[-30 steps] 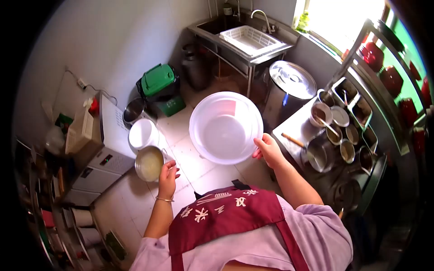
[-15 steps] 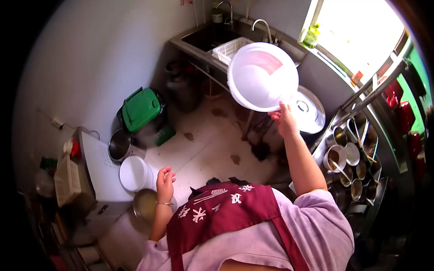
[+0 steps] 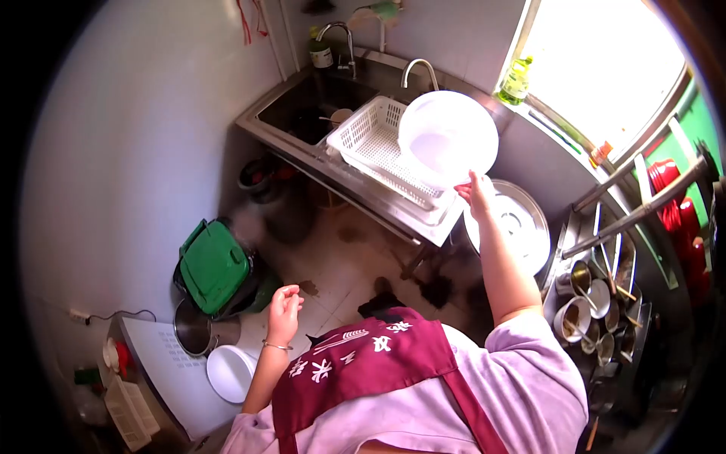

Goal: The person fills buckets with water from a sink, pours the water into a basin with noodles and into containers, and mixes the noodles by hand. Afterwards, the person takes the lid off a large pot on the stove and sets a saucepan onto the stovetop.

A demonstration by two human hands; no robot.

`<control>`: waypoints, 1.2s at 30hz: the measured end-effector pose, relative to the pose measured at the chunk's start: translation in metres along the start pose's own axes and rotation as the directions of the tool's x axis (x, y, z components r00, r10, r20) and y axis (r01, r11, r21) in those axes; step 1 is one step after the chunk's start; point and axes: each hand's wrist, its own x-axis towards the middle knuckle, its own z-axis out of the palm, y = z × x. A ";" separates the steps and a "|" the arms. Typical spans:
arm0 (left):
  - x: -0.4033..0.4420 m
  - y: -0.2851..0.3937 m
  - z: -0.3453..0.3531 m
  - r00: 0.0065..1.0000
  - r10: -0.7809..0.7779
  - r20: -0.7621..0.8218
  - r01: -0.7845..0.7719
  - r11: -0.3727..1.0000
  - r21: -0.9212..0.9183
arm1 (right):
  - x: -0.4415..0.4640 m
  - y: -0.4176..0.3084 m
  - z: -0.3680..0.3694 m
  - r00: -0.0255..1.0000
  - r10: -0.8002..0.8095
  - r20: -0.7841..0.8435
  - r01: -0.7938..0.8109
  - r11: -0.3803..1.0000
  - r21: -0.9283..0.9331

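My right hand (image 3: 476, 192) grips the near rim of a white plastic bucket (image 3: 454, 135). The bucket is tilted with its mouth toward me, over the right part of a white slotted basket (image 3: 378, 140). That basket sits on the steel sink counter (image 3: 291, 144); whether the bucket touches it I cannot tell. My left hand (image 3: 285, 310) is low in front of me, fingers loosely bent and apart, with nothing in it. Near it, lower left, stands another white bucket (image 3: 229, 374).
A green-lidded bin (image 3: 215, 268) and a metal pot (image 3: 195, 325) stand at left. Beyond the counter are two faucets (image 3: 418, 72). A large round metal lid (image 3: 518, 223) lies right of the bucket. Several bowls with ladles (image 3: 576, 318) crowd the right side. Dark stains mark the tiled floor.
I have moved closer to the sink, and more of the basket and basin shows. The held bucket has come over the basket's right part. My left hand is still empty.
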 end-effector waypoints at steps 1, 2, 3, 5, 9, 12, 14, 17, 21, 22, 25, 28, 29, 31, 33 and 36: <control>0.014 -0.001 0.002 1.000 -0.005 0.002 0.005 1.000 0.011 | 0.025 0.009 0.004 1.000 0.021 0.008 -0.021 1.000 -0.011; 0.032 0.002 0.004 0.998 -0.059 -0.013 0.059 0.998 0.021 | 0.054 0.021 0.011 0.999 0.041 0.017 -0.041 0.999 -0.016; 0.051 0.007 0.008 0.994 -0.109 -0.029 0.110 0.993 0.031 | 0.079 0.034 0.016 0.999 0.045 0.003 -0.044 0.999 -0.031; 0.089 0.024 0.015 0.983 -0.177 -0.056 0.181 0.982 0.059 | 0.112 0.033 0.031 0.990 0.135 0.040 -0.127 0.981 -0.149; 0.162 0.057 0.027 0.992 -0.100 -0.073 0.108 0.986 0.125 | 0.157 0.032 0.056 0.961 0.268 0.064 -0.237 0.923 -0.304; 0.198 0.065 0.038 0.983 -0.163 -0.083 0.171 0.979 0.107 | 0.194 0.053 0.064 0.931 0.340 0.131 -0.308 0.927 -0.213; 0.213 0.065 0.047 0.977 -0.206 -0.059 0.212 0.970 0.118 | 0.197 0.047 0.075 0.911 0.365 0.194 -0.349 0.931 -0.112; 0.236 0.063 0.053 0.974 -0.227 0.015 0.222 0.963 0.150 | 0.210 0.021 0.067 0.812 0.498 0.304 -0.448 0.866 -0.220; 0.268 0.067 0.055 0.974 -0.221 0.047 0.208 0.959 0.190 | 0.294 0.014 0.027 0.987 0.150 0.056 -0.049 0.617 -0.785; 0.274 0.068 0.054 0.974 -0.219 0.061 0.204 0.960 0.194 | 0.310 0.007 0.031 0.988 -0.149 -0.028 0.052 0.509 -0.859; 0.291 0.071 0.061 0.973 -0.219 0.071 0.198 0.955 0.222 | 0.358 -0.015 0.041 0.907 -0.416 0.068 0.231 0.357 -0.905; 0.296 0.070 0.067 0.974 -0.200 0.110 0.169 0.957 0.237 | 0.395 -0.019 0.054 0.897 -0.403 0.180 0.263 0.160 -0.952; 0.296 0.069 0.068 0.973 -0.193 0.122 0.161 0.958 0.238 | 0.405 -0.009 0.054 0.887 -0.410 0.210 0.292 0.146 -0.945; 0.295 0.070 0.069 0.967 -0.230 0.110 0.199 0.952 0.233 | 0.413 -0.003 0.055 0.894 -0.389 0.221 0.296 0.143 -0.944; 0.294 0.069 0.067 0.961 -0.257 0.103 0.226 0.944 0.240 | 0.408 -0.004 0.055 0.852 -0.454 0.260 0.342 0.107 -0.934; 0.293 0.066 0.067 0.954 -0.276 0.118 0.238 0.934 0.267 | 0.403 -0.008 0.049 0.849 -0.436 0.298 0.356 0.057 -0.933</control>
